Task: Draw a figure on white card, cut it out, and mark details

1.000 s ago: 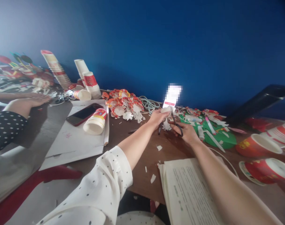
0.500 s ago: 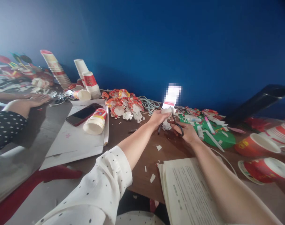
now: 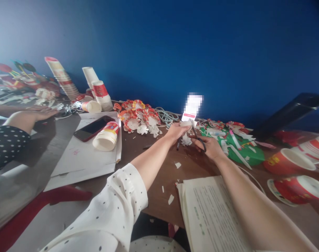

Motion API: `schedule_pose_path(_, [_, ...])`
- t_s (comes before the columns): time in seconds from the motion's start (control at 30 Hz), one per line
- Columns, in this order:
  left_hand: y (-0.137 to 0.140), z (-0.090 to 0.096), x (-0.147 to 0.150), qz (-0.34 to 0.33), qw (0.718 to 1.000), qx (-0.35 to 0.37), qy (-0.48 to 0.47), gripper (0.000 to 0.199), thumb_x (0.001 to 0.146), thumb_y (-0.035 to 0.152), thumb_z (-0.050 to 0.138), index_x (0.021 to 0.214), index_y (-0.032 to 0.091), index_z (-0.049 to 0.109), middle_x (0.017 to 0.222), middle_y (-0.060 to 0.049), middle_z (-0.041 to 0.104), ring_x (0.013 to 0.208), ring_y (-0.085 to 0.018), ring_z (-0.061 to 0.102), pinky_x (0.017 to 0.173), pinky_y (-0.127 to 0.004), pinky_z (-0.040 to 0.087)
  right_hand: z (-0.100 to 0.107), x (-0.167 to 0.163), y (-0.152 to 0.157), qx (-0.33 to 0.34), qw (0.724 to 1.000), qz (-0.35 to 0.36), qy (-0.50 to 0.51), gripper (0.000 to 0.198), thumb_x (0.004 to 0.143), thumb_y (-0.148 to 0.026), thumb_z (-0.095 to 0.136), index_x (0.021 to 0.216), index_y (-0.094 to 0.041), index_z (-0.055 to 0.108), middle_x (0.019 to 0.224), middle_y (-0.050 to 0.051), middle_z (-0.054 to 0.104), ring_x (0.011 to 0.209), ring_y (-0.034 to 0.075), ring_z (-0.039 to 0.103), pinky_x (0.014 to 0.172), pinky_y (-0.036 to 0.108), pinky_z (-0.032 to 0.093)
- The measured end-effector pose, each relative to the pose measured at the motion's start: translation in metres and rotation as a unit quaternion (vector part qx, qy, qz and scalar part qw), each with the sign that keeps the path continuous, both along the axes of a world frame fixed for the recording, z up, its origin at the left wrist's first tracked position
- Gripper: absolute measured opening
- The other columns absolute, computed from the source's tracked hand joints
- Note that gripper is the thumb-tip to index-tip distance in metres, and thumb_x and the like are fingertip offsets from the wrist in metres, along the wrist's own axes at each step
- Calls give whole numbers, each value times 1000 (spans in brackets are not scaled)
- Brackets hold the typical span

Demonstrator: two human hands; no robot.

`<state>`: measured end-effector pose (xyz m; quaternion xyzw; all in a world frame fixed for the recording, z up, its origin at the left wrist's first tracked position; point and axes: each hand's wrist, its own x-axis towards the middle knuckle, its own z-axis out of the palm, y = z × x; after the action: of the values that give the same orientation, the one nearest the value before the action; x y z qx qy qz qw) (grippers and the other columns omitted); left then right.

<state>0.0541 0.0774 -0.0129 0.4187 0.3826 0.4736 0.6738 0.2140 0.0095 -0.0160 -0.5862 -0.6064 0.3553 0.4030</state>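
Observation:
My left hand [image 3: 177, 132] pinches a small piece of white paper [image 3: 185, 123] above the brown table. In my right hand [image 3: 209, 147] is a pair of scissors [image 3: 200, 140] with dark handles, its blades pointing up and left at the paper. White paper scraps [image 3: 186, 140] lie below the two hands. A lit phone screen [image 3: 189, 116], partly blurred out, stands just behind them. To the left is a heap of red-and-white paper cutouts [image 3: 139, 117].
A phone [image 3: 92, 127] and stacked paper cups [image 3: 106, 136] rest on a white folder [image 3: 77, 157]. An open book [image 3: 209, 206] lies in front. On the right are a green sheet [image 3: 250, 157] with markers and red cups [image 3: 288, 161]. Another person's hand [image 3: 41, 113] lies at far left.
Both hands stay in almost the same place, still holding the paper and scissors. The other person's hand at far left has shifted slightly to the right.

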Motion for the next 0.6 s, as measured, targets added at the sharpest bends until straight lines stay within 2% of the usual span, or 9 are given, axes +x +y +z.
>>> schedule_pose_path(0.17, [2,-3,1,1,1000,-1,1,12,77,18,78,81,12,68,55,3,57,47,-8,46,53,-25,36,-4,2,2,8,1000,-1,13,46,69,-62,79,93,-23,83,51,-2,55,48,15,46,54,33,37])
schedule_pose_path(0.47, [1,-6,8,1,1000,13,-3,9,81,14,72,74,12,65,50,4,52,44,-7,40,49,-24,28,-6,-4,0,3,999,-17,30,60,68,-64,78,102,-15,82,53,-2,56,50,14,48,55,31,41])
schedule_pose_path(0.6, [-3,-3,10,-1,1000,4,-2,11,80,14,72,72,13,65,50,4,51,44,-6,37,49,-24,26,-4,-5,-1,-2,999,-23,34,61,66,-66,79,98,-14,82,50,-2,54,50,14,48,54,31,41])
